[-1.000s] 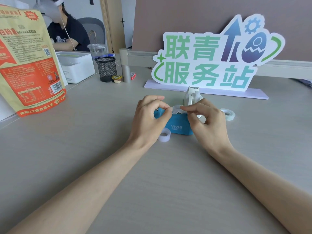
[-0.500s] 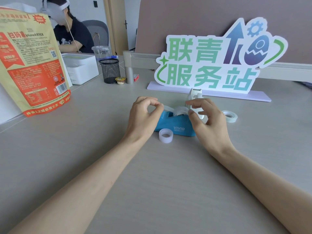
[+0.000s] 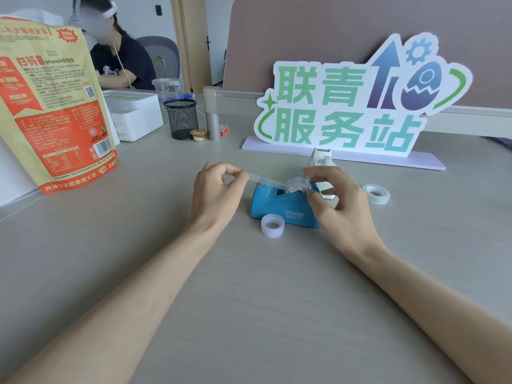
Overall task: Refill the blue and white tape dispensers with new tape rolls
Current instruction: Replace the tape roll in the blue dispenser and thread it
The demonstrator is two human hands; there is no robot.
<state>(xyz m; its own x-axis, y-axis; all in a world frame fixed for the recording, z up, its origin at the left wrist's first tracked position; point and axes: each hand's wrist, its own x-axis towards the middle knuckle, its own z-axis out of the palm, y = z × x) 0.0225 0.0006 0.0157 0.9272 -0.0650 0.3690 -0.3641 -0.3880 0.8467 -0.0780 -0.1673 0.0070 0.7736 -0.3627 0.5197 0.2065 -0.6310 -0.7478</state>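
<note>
The blue tape dispenser stands on the desk with a clear tape roll seated in it. My left hand pinches the free end of the tape strip, stretched left from the roll over the dispenser's front. My right hand rests its fingers on the roll and the dispenser's right end. The white tape dispenser stands just behind, partly hidden by my right hand. A white roll core sits in front of the blue dispenser. A second tape roll lies flat to the right.
A green and blue standing sign is behind the dispensers. A large yellow and red bag stands at the left. A black mesh pen cup, a white box and a seated person are at the back left.
My left hand has moved left, drawing a strip of tape out from the roll. My right hand has stayed on the roll. The camera has tilted slightly.
</note>
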